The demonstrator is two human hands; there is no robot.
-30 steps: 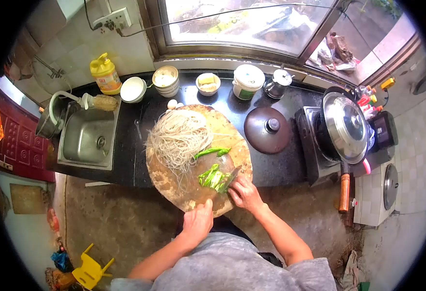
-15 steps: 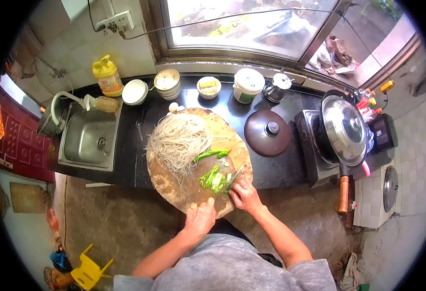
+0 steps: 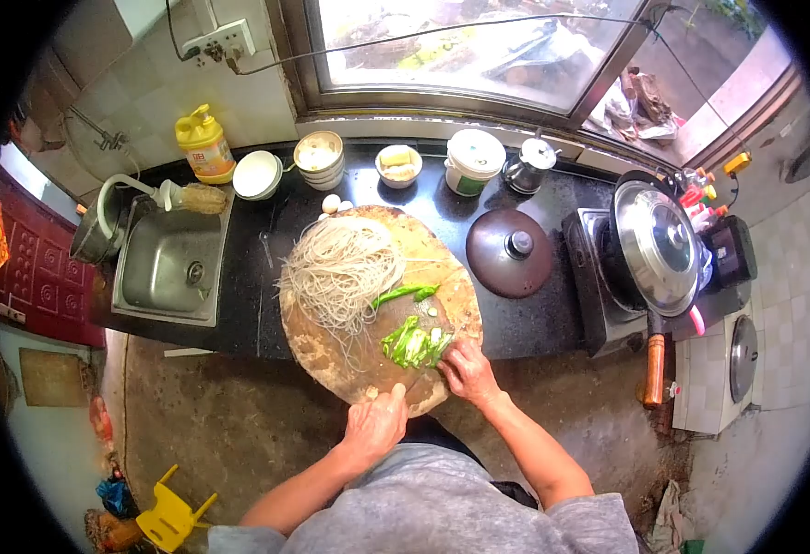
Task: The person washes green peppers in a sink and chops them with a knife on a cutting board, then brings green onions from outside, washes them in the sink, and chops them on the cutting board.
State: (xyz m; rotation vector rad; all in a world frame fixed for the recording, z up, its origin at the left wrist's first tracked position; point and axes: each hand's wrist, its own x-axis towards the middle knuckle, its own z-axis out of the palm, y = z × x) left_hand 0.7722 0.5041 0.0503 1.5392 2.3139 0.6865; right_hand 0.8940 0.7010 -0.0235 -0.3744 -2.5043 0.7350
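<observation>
On a round wooden chopping board (image 3: 465, 305), a heap of thin pale noodles (image 3: 340, 268) lies at the far left. Whole green peppers (image 3: 405, 295) rest beside the noodles, and a pile of cut green pepper (image 3: 411, 343) sits nearer me. My right hand (image 3: 469, 371) is closed at the board's right edge around a knife, whose handle is covered and whose blade barely shows by the cut pieces. My left hand (image 3: 375, 425) is curled at the near edge of the board, with a small pale bit at its fingertips; what it grips is unclear.
Left of the board is a metal sink (image 3: 172, 268). A dark lid (image 3: 509, 254) lies to the right, before a stove with a lidded wok (image 3: 656, 245). Bowls (image 3: 318, 159), a white tub (image 3: 475, 162) and eggs (image 3: 331, 204) line the back of the counter.
The knife blade, plainly visible earlier pointing up and right, now hardly shows beside the cut pepper. My left hand has shifted slightly left; my right hand stays almost in place.
</observation>
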